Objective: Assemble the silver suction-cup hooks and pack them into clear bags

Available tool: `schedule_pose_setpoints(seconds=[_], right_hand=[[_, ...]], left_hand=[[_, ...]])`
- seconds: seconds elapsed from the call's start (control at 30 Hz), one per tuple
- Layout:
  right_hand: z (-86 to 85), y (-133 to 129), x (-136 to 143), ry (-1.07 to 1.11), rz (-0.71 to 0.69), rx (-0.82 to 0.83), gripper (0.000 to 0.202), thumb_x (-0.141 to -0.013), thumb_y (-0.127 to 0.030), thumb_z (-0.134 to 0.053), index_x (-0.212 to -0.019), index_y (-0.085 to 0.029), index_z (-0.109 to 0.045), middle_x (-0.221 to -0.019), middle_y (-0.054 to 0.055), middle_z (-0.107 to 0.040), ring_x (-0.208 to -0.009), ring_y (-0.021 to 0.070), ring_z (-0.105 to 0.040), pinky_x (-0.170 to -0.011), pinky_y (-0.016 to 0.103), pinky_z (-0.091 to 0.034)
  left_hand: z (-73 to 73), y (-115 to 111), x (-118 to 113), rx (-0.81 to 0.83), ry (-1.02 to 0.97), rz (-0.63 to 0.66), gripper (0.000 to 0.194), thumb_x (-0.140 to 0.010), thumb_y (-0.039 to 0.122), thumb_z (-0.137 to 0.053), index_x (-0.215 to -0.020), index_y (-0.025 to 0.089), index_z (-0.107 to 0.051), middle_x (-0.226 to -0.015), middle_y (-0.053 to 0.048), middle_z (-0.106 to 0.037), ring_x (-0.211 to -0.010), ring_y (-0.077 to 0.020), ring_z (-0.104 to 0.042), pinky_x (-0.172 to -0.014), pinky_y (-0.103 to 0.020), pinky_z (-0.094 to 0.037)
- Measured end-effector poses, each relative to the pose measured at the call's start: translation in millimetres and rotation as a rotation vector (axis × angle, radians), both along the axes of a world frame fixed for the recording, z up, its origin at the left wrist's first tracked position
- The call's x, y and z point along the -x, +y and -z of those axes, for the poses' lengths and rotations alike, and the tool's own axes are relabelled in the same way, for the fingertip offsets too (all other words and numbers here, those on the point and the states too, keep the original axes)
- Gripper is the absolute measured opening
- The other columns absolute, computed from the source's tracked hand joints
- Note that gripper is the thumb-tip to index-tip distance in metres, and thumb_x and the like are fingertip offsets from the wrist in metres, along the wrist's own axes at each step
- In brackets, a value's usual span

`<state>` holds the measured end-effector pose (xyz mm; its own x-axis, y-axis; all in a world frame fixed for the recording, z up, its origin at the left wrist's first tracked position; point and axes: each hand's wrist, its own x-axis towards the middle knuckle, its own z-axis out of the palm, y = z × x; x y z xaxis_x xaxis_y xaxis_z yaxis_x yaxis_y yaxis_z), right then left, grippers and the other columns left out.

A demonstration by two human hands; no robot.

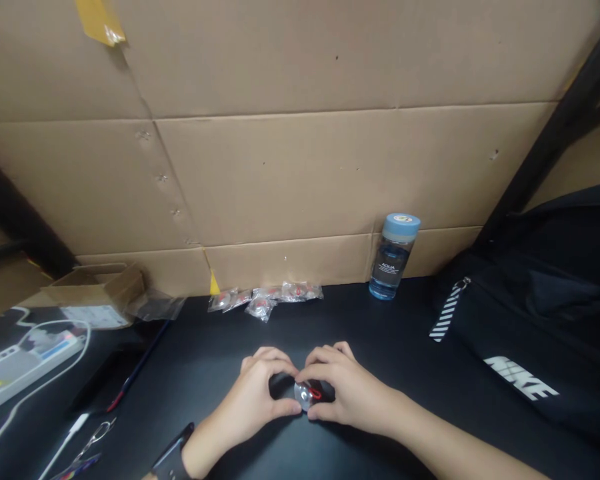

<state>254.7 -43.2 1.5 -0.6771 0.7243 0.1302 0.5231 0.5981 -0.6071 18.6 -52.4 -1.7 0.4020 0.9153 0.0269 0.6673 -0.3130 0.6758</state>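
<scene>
A small clear, round, dome-like piece with a red loop at its right side is held low over the black table. My left hand pinches its left edge between thumb and fingers. From the other side, my right hand grips it near the red loop, thumb below and fingers above. The fingertips of both hands almost meet around the piece and cover part of its rim. A dark watch is on my left wrist.
Several small clear packets with red bits inside lie along the cardboard wall. A blue-capped bottle stands behind right. A black backpack fills the right side. At left are an open carton, a power strip and cables.
</scene>
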Motion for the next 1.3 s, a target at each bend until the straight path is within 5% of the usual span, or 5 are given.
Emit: schedule_pose_setpoints(seconds=[0.23, 0.37, 0.57, 0.73, 1.3], right_hand=[[0.0, -1.2, 0.3, -0.006, 0.001, -0.023, 0.046, -0.073, -0.036, -0.091, -0.115, -0.035, -0.071, -0.11, -0.002, -0.068, -0.103, 0.0204, -0.062, -0.096, 0.038, -0.028], [-5.1, -6.2, 2.7, -0.005, 0.023, -0.071, 0.04, -0.076, -0.028, -0.081, -0.114, -0.03, -0.069, -0.106, -0.002, -0.068, -0.1, 0.0195, -0.062, -0.096, 0.037, -0.029], [-6.4, -5.8, 3.8, -0.007, 0.033, -0.088, 0.048, -0.071, -0.027, -0.077, -0.117, -0.028, -0.064, -0.108, 0.0, -0.067, -0.1, 0.0207, -0.062, -0.097, 0.037, -0.03], [-2.0, -5.3, 3.4, 0.009, 0.038, -0.109, 0.051, -0.072, -0.022, -0.071, -0.122, -0.028, -0.062, -0.107, 0.001, -0.067, -0.1, 0.0211, -0.061, -0.096, 0.037, -0.03], [-2.7, -6.0, 3.7, 0.006, 0.032, -0.105, 0.05, -0.072, -0.023, -0.071, -0.121, -0.027, -0.063, -0.109, 0.002, -0.066, -0.1, 0.0219, -0.061, -0.096, 0.038, -0.031]], left_hand=[[-1.5, -0.1, 0.7, -0.061, 0.059, 0.047, 0.039, -0.068, 0.042, -0.093, -0.102, 0.033, -0.078, -0.117, -0.002, -0.071, -0.12, -0.0313, -0.057, -0.101, -0.045, -0.04], [-3.3, 8.5, 14.7, -0.186, 0.054, 0.094, 0.027, -0.08, 0.019, -0.076, -0.103, 0.033, -0.075, -0.119, 0.0, -0.071, -0.122, -0.0274, -0.059, -0.103, -0.042, -0.04], [7.6, 32.3, 33.9, -0.513, 0.197, -0.151, 0.054, -0.099, 0.015, -0.043, -0.149, 0.032, -0.047, -0.159, -0.008, -0.048, -0.145, -0.0265, -0.045, -0.109, -0.048, -0.038], [28.0, 39.5, 27.2, -0.427, 0.365, -0.065, 0.078, -0.09, 0.004, -0.04, -0.161, 0.035, -0.03, -0.169, -0.004, -0.032, -0.155, -0.0287, -0.03, -0.117, -0.057, -0.032], [30.4, 48.8, 29.8, -0.284, 0.426, -0.193, 0.053, -0.107, 0.041, -0.038, -0.158, 0.031, -0.04, -0.171, -0.007, -0.026, -0.156, -0.0331, -0.026, -0.118, -0.061, -0.029]])
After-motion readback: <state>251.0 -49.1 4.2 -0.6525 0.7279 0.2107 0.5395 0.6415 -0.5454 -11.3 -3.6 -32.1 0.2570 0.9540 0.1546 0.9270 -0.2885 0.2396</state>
